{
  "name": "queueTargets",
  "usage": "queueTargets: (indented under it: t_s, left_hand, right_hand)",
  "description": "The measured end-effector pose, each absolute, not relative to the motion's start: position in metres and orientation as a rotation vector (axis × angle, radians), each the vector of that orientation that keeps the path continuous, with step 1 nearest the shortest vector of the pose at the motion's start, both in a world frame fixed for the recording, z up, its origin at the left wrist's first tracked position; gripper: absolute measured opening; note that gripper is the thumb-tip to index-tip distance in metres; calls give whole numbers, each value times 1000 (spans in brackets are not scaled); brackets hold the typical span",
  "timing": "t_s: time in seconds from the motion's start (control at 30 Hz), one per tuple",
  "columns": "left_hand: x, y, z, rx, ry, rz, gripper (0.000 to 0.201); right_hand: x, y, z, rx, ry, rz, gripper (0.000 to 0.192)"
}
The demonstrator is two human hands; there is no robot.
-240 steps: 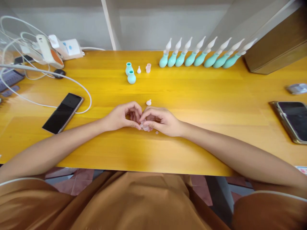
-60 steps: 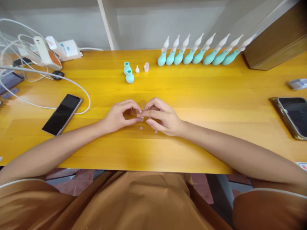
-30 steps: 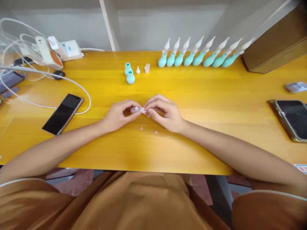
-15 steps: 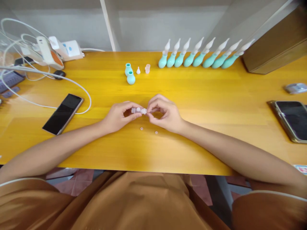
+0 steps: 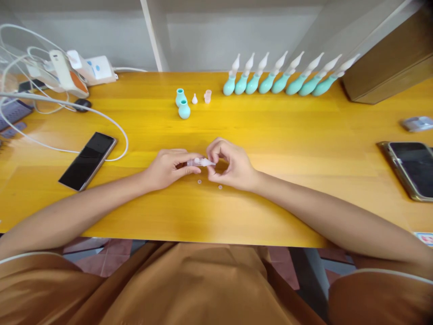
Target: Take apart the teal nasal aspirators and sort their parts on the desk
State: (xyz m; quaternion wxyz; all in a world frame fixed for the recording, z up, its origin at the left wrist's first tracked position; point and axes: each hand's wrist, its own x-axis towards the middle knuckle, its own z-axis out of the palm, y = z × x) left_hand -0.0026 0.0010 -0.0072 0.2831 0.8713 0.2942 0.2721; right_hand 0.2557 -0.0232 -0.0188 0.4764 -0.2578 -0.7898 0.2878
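Note:
My left hand (image 5: 167, 169) pinches a translucent connector piece (image 5: 192, 162) between thumb and fingers, above the middle of the table. A pointed white nozzle (image 5: 207, 163) sits at its right end, in line with it. Around the nozzle's tip, the thumb and forefinger of my right hand (image 5: 232, 163) are curled closed. Two tiny rings, one on the left (image 5: 199, 182) and one on the right (image 5: 220, 187), lie just below my hands. Farther back stand two teal rubber bulbs (image 5: 184, 109), a small white nozzle (image 5: 194, 99) and a pinkish clear connector (image 5: 207, 96).
Several teal bulb aspirators with white tips (image 5: 267, 84) stand in a row at the back right, beside a brown box (image 5: 385, 63). One phone (image 5: 88, 161) lies left near a white cable (image 5: 126, 140), another phone (image 5: 414, 167) right. Chargers (image 5: 98, 70) crowd the back left.
The nozzle on the connector now shows almost whole, where before my right fingers hid most of it. Both hands have come slightly lower, and my right fingers are nearer the tip.

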Motion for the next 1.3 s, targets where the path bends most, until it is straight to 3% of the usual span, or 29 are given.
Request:
queueTargets:
  t_s: [0.43,1.3]
  left_hand:
    - [-2,-1,-7,2333,797,773,45]
    - [-3,-4,-8,2353,823,796,42]
  right_hand:
    - [252,-24,-21,-600,-1812,877,26]
    - [253,-25,-19,-588,-1811,918,26]
